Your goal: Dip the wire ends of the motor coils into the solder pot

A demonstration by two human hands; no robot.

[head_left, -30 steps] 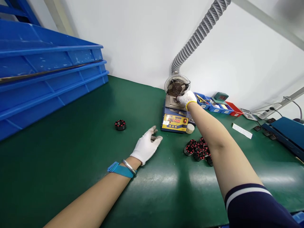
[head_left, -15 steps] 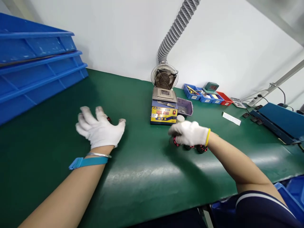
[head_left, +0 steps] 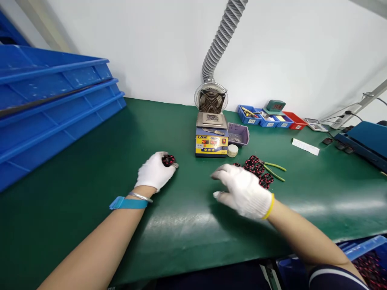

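My left hand [head_left: 155, 171], in a white glove, has its thumb and fingers closed around a black-and-red wound ring coil [head_left: 168, 160] just above or on the green bench; I cannot tell which. My right hand [head_left: 243, 189], also gloved, hovers with thumb and fingers apart and nothing between them. Behind it lies a cluster of similar ring coils [head_left: 259, 168], partly covered by the hand. Pliers with green handles [head_left: 274, 165] rest against that cluster.
A yellow-and-blue solder pot [head_left: 211, 146] stands at the back under a fan and a grey duct [head_left: 223, 40]. Beside it are a purple tray [head_left: 246, 137] and a round white container [head_left: 232, 151]. Blue crates [head_left: 60, 96] are stacked at left. Small bins [head_left: 248, 120] line the wall.
My left hand has gone from spread fingers to closed around a coil, and moved right. My right hand has come away from the coils and opened. The pliers have come into view.
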